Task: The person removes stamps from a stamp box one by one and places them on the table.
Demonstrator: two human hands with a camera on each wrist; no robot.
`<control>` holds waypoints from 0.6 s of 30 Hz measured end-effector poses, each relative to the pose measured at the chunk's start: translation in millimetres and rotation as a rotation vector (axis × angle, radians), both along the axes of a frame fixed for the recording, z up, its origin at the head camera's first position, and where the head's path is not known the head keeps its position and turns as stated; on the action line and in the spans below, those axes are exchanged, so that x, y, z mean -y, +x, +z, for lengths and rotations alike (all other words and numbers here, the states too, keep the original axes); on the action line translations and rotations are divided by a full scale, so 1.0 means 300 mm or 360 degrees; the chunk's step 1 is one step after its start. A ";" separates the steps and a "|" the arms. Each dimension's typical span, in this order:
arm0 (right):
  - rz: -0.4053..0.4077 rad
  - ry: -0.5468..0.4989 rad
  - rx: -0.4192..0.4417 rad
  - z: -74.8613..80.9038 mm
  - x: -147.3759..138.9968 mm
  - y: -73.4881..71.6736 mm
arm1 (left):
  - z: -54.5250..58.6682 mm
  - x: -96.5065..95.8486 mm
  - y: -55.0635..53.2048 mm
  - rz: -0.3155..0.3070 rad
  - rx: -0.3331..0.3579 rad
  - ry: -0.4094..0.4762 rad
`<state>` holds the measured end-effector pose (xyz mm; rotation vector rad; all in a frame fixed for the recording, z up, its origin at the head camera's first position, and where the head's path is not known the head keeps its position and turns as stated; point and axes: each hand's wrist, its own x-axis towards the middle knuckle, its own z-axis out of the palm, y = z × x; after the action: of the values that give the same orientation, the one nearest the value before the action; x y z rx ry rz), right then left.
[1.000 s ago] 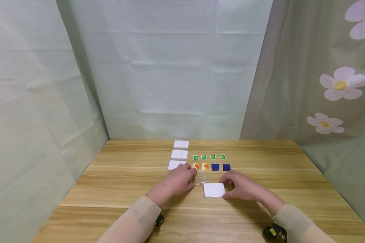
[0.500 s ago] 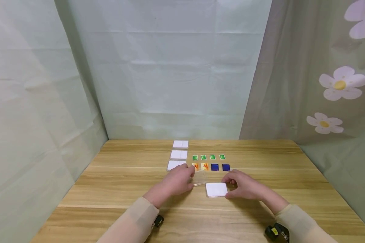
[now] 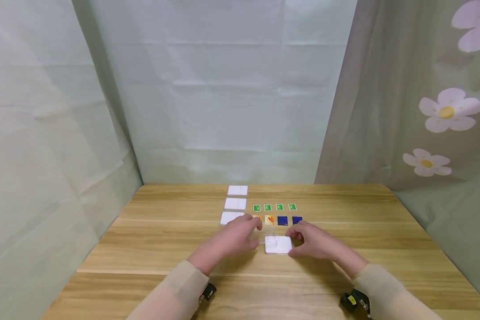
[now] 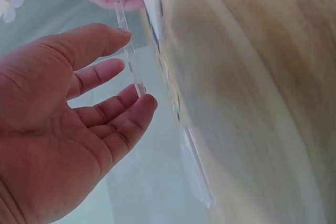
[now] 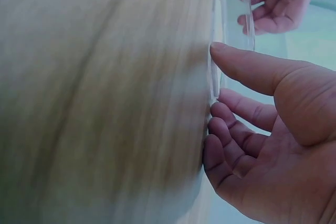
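Observation:
My left hand [image 3: 237, 234] pinches a thin clear plastic cover [image 4: 131, 56] by its edges, thumb on one side and fingers on the other. The cover is held above the table, and its right edge overlaps a white card in a clear case [image 3: 281, 247] in the head view. My right hand [image 3: 315, 241] grips that case at its right end, thumb at the near corner and fingertips at the far corner. Low against the tabletop, the case shows edge-on in the right wrist view, beside the right thumb and fingers [image 5: 239, 111].
Three white cards in clear cases [image 3: 235, 204] form a column at the back left. Right of them lie a row of small green cards [image 3: 279, 207], then orange cards [image 3: 269, 220] and dark blue cards [image 3: 282, 220]. A wooden table [image 3: 164, 249] bears everything; cloth hangs behind it.
The right hand first slid the cased white card slightly right, then brought it back left and farther away, against the cover. The left hand shifted slightly right with the cover.

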<state>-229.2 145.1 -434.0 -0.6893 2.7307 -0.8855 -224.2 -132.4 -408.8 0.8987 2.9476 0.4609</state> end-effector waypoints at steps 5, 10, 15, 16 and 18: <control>-0.0041 -0.0033 0.0021 0.002 0.026 -0.011 | -0.010 -0.030 0.001 -0.0010 0.0016 0.0002; -0.0041 -0.0068 0.0032 0.003 0.026 -0.009 | -0.015 -0.059 0.003 -0.0061 0.0003 -0.0041; 0.0019 -0.0102 0.0041 0.003 0.015 -0.008 | -0.014 -0.086 0.005 -0.0087 0.0016 -0.0075; 0.0036 -0.0106 0.0038 0.002 0.013 -0.009 | -0.014 -0.090 0.004 -0.0089 0.0019 -0.0087; 0.0069 -0.0108 0.0027 -0.001 0.011 -0.013 | -0.015 -0.097 0.002 -0.0088 0.0033 -0.0107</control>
<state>-233.0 141.9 -434.4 -0.7469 2.6714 -0.9735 -223.5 -103.3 -413.4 0.9592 2.8917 0.3641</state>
